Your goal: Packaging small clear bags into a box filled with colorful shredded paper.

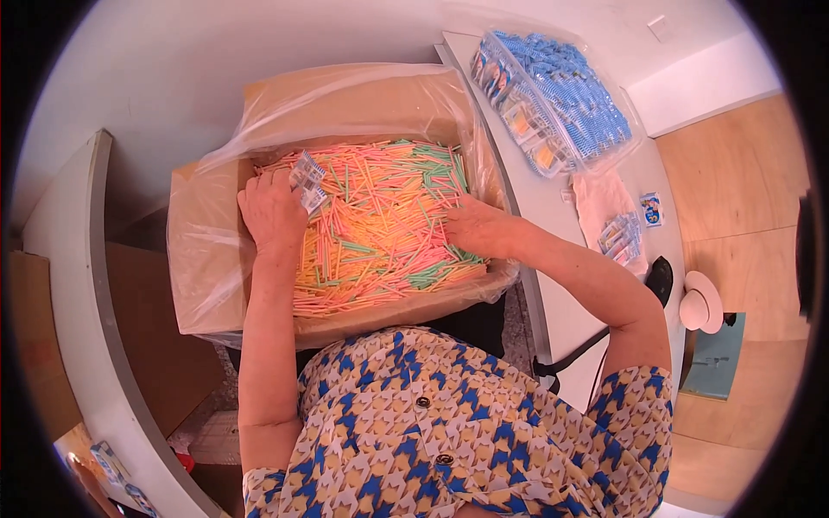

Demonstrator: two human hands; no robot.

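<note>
A large cardboard box lined with clear plastic stands before me, filled with thin candy-coloured sticks in pink, yellow, orange and green. At the box's left side my left hand is closed on a small clear packet with blue-and-white printing, held above the sticks. My right hand reaches in over the right side, back of the hand up. Its fingertips dip among the sticks, so whether they grip any is hidden.
On the white table to the right, a clear plastic bin holds many blue-striped packets. Nearer lie a pink cloth, several loose packets and a small blue card. A curved white table edge runs along the left.
</note>
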